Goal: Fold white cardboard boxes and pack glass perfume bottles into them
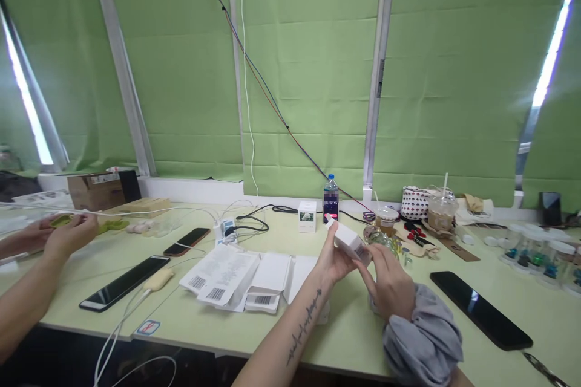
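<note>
Head view, and the left hand [334, 263] has its fingers [329, 243] wrapped around a small white box [350, 240], apparently steadying it while the right hand [393, 284] pinches its lower end. Up it is, tilted above the surface [195, 329]. Next out, white packaging [227, 272] lies overlapping (barcodes showing), probably kept within easy reach; beyond, another white box [307, 217] stands upright.

Held box [349, 240]: print blurred; co-worker's arms [34, 300] cut off.
</note>
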The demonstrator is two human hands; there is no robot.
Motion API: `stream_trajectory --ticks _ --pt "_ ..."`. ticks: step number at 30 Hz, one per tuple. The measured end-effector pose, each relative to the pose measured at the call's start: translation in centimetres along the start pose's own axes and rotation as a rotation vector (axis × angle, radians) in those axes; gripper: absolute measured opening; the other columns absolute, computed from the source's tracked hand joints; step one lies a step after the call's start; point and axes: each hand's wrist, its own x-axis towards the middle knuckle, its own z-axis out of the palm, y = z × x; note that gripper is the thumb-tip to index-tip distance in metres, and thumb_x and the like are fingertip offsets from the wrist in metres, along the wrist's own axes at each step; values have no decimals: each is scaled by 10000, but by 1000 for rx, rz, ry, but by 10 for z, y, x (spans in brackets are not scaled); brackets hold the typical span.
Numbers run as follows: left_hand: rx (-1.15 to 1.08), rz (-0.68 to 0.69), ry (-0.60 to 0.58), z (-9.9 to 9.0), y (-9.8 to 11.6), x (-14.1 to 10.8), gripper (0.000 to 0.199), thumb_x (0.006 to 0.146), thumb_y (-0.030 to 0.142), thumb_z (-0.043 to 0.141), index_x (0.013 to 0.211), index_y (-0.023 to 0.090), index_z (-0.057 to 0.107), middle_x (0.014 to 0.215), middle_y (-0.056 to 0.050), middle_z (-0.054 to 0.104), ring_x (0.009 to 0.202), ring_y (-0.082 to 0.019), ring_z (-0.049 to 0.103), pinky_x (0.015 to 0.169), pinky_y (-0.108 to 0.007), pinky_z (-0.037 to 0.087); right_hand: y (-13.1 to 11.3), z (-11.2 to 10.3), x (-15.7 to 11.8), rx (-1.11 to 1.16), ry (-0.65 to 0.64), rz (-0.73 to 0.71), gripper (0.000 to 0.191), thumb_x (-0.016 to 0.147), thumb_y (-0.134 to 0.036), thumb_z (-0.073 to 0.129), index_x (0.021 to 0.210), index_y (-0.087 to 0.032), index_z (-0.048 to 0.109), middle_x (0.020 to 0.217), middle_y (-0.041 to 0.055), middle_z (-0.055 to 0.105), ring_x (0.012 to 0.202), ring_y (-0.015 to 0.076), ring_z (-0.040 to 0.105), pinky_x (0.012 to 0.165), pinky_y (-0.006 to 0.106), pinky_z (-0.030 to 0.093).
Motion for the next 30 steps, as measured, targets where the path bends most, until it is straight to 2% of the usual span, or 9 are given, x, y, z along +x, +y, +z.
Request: stream_trajectory --ticks 4,10,13,17,20,23,26,28,30 --pt "-97 97 93 0 -1 -3 490 835 593 504 929 116 561 746 -81 651 696 -208 652 726 -363 542 9 18 5 12 75 -30 275 922 -352 461 1129 -189 539 1032 128 639 933 266 613 771 365 491" --pt "-102 270 212 -2 -3 -5 421 768 507 653 921 121 587 724 -52 625 613 -197 640 617 -355 556 13 24 12 168 -36 32 157 846 -345 520 945 -223 518 875 75 605 784 245 583 602 340 485" --pt "-94 348 263 -1 -2 -2 438 715 502 710 925 133 604 789 -67 644 627 -188 639 582 -336 558 9 25 12 172 -25 121 142 864 -376 480 825 -244 516 859 61 596 645 205 542 557 328 436" --pt "-82 455 355 -3 -3 4 448 710 475 729 1000 161 593 976 -100 674 733 -180 664 618 -299 567 5 32 11 336 15 365 330 839 -441 496 603 -247 373 660 5 515 527 162 460 525 301 376" --pt "-16 538 376 -8 -5 6 419 676 335 785 1009 162 598 1054 -114 689 828 -195 687 677 -283 572 4 36 14 476 -11 475 258 797 -453 532 738 -252 383 632 -16 539 509 173 512 498 296 404" --pt "117 573 351 -15 0 5 384 633 228 812 958 131 633 998 -124 721 849 -232 699 717 -311 576 4 35 17 560 -93 503 297 796 -439 545 915 -248 351 666 -7 618 542 208 591 505 314 451" --pt "317 564 321 -23 26 4 355 628 183 812 938 107 657 942 -110 734 843 -241 697 753 -335 570 5 29 18 568 -219 479 258 810 -441 534 909 -246 396 532 -40 559 508 220 567 526 332 439" --pt "484 535 321 -32 59 4 326 666 155 789 959 103 659 973 -97 720 862 -213 684 787 -322 558 11 22 18 513 -287 467 227 829 -458 493 871 -244 431 469 -58 485 472 211 519 518 330 397" --pt "667 478 362 -44 98 5 261 770 204 719 998 104 642 1025 -89 687 883 -188 664 797 -340 551 23 14 18 439 -373 445 224 832 -463 473 861 -241 466 463 -63 468 477 199 504 529 319 362"
